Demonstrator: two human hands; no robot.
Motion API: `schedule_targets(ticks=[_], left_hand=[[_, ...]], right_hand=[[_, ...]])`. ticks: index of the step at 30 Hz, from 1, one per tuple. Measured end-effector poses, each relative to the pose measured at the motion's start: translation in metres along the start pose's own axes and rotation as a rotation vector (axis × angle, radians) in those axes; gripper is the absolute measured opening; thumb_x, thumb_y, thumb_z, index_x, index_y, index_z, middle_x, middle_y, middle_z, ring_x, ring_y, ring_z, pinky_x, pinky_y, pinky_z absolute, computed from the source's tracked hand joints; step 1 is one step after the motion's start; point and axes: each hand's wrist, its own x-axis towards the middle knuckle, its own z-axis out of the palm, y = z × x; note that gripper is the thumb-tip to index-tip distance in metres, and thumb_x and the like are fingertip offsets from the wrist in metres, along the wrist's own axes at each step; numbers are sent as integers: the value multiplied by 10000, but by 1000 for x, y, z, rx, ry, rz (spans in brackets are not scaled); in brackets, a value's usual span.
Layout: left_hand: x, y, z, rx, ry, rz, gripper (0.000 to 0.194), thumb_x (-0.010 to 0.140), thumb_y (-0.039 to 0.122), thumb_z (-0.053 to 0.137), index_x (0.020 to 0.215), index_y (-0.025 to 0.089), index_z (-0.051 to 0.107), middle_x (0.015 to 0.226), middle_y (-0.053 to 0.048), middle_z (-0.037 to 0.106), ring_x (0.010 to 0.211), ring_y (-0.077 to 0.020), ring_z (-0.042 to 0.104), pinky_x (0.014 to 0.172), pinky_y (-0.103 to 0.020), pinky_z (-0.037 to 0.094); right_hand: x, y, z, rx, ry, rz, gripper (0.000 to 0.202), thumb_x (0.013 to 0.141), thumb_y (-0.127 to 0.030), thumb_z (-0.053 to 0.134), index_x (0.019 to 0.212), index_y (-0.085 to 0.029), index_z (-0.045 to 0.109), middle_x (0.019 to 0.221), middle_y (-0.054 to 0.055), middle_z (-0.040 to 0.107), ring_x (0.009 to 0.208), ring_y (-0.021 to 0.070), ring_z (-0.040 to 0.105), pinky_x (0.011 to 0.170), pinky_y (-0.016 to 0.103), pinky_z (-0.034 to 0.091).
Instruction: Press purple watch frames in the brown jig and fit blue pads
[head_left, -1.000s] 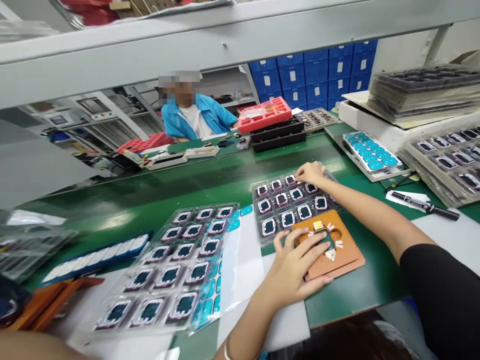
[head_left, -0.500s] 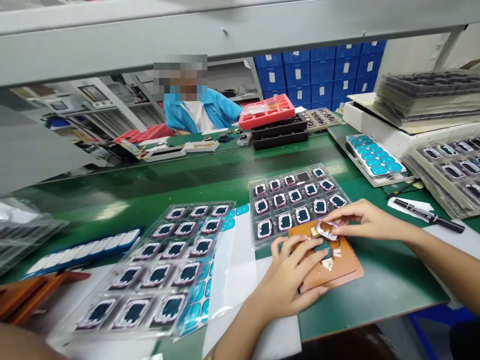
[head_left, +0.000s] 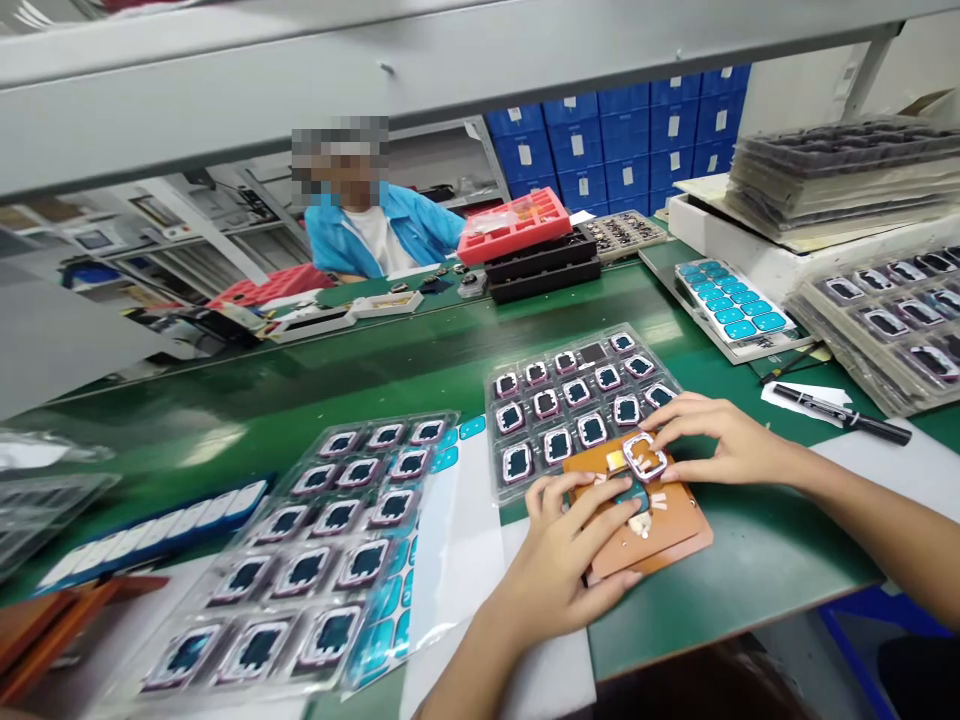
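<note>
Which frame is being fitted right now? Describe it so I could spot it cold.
Start at the green table edge nearest the camera and find the orange-brown jig plate between both hands. The small pink-rimmed frame lies on the plate's far corner under the right hand fingertips. Unlike its neighbours, it sits outside the clear blister tray.

Two hands, left point(head_left: 559, 565) and right point(head_left: 720, 440), one orange jig point(head_left: 675, 520), two clear trays point(head_left: 577, 405) point(head_left: 315, 560), one black marker point(head_left: 844, 415).

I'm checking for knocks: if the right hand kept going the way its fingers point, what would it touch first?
Probably the left hand: the right hand points leftward over the orange fixture, already on the small framed part. Depth is uncertain.
</note>
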Motion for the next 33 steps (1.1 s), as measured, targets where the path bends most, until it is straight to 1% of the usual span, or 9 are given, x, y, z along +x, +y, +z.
schedule_targets(ticks=[3,5,8,11,14,21,25,30,33], left_hand=[[1,1,0,10,35,21,489,885,489,591,1316,261,556,1338,-69,607,1159,-309,421,993,-457,244],[1,2,-1,4,81,23,532,866,523,613,1318,251,546,1315,-73,623,1150,-314,425,983,-460,250],[0,3,-2,-45,184,-32,549,872,555,595,1302,218,539,1272,-89,644,1163,-318,425,982,-466,285],[-1,3,-3,-98,295,-92,446,928,477,526,1269,191,548,1225,-98,659,1161,-304,442,977,-470,327],[0,4,-3,-81,354,-94,365,914,408,557,1209,196,590,1161,-85,689,1126,-297,461,949,-471,348],[1,5,-5,-18,403,-39,314,883,335,599,1165,200,627,1102,-64,725,1096,-296,487,907,-465,351],[0,4,-5,7,387,-33,315,865,352,611,1155,235,642,1088,-52,732,1084,-301,509,903,-477,348],[0,4,-4,10,381,-29,334,847,338,625,1163,233,643,1083,-58,733,1083,-302,522,895,-474,352],[1,6,-2,2,374,-42,309,827,341,653,1120,241,659,1046,-56,737,1063,-301,544,878,-468,358]], right_hand=[[0,4,2,0,-6,22,221,897,-413,705,998,-218,730,1209,77,681,1133,250,596,984,441,452],[0,5,4,21,22,16,224,884,-424,717,986,-225,737,1187,71,693,1135,252,580,968,442,466],[0,0,8,-28,45,-17,225,870,-434,735,991,-245,748,1139,65,710,1098,258,566,947,463,444],[-1,-11,15,-151,30,-44,214,863,-434,746,994,-265,748,1147,48,708,1114,268,544,960,483,363],[-2,-19,24,-226,40,-71,215,870,-447,732,984,-266,739,1148,36,709,1116,274,538,943,471,315],[-3,-22,29,-227,42,-72,216,885,-458,708,965,-259,739,1139,34,712,1100,268,544,949,467,289],[-3,-23,26,-230,8,-31,222,879,-463,710,976,-266,743,1143,36,711,1094,271,545,944,470,300],[-3,-24,26,-202,3,-4,230,881,-452,716,1029,-276,740,1177,34,698,1102,265,543,963,467,296],[-3,-23,28,-193,-26,24,212,863,-439,740,981,-264,754,1178,48,700,1119,274,533,966,467,303]])
